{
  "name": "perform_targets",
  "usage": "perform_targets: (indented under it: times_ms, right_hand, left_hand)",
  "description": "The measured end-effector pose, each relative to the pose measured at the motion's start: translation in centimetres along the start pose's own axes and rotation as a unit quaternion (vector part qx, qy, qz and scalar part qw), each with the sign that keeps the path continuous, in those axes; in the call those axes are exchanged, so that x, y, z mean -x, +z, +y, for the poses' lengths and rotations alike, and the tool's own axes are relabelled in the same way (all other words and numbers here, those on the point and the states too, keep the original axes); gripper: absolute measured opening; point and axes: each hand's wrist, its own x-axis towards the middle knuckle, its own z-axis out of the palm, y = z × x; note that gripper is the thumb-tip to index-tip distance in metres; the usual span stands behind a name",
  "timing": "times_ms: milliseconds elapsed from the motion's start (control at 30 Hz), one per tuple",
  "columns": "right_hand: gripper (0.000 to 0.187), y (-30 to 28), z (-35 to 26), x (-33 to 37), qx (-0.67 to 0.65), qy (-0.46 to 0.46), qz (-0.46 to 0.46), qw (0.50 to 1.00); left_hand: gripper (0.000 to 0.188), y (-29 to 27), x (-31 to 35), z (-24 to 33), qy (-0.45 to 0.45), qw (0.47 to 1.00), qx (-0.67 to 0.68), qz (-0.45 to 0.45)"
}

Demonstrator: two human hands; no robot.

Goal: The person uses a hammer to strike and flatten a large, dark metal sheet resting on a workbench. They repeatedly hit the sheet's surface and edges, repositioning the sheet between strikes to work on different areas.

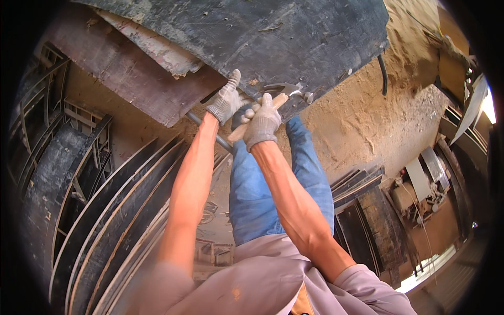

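Observation:
My right hand [264, 119], in a pale knitted work glove, is wrapped round the wooden handle of a claw hammer [282, 100]. The hammer's metal head lies over the near edge of a large dark board [299, 42]. Just left of it, my left hand [227, 101], gloved alike, grips that board's near edge. Its thumb points up across the top face; the other fingers are partly hidden. Beneath the dark board, toward the left, sit a reddish-brown board [131, 68] and a ragged, pale-faced sheet [152, 42].
Curved dark formwork panels [126, 210] stand close together on my left, with a framed curved panel [58, 173] beyond. A metal pipe [223, 143] runs by my left forearm. Sandy ground [362, 126] spreads on the right, near stacked dark panels [359, 186] and a machine [415, 191].

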Motion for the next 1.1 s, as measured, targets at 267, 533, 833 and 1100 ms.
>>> perform_targets:
  times_ms: [267, 533, 833, 1100]
  right_hand:
    - [0.029, -1.0, -1.1, 1.0, 0.191, -0.044, -0.013, 0.981]
    - [0.03, -3.7, 8.1, -3.0, 0.202, -0.253, 0.003, 0.946]
    - [0.038, -6.0, 14.1, -9.5, 0.337, -0.281, -0.072, 0.896]
    - [0.045, -8.0, 13.4, -11.2, 0.394, -0.274, -0.169, 0.861]
  left_hand:
    - [0.104, 1.1, 0.2, -0.2, 0.039, 0.996, -0.043, 0.068]
    - [0.105, 1.3, -1.2, -1.1, 0.054, 0.978, -0.072, 0.187]
    - [0.086, 0.7, -1.8, -1.1, 0.053, 0.967, -0.153, 0.198]
    - [0.105, 2.2, -0.5, -1.5, 0.088, 0.969, -0.131, 0.191]
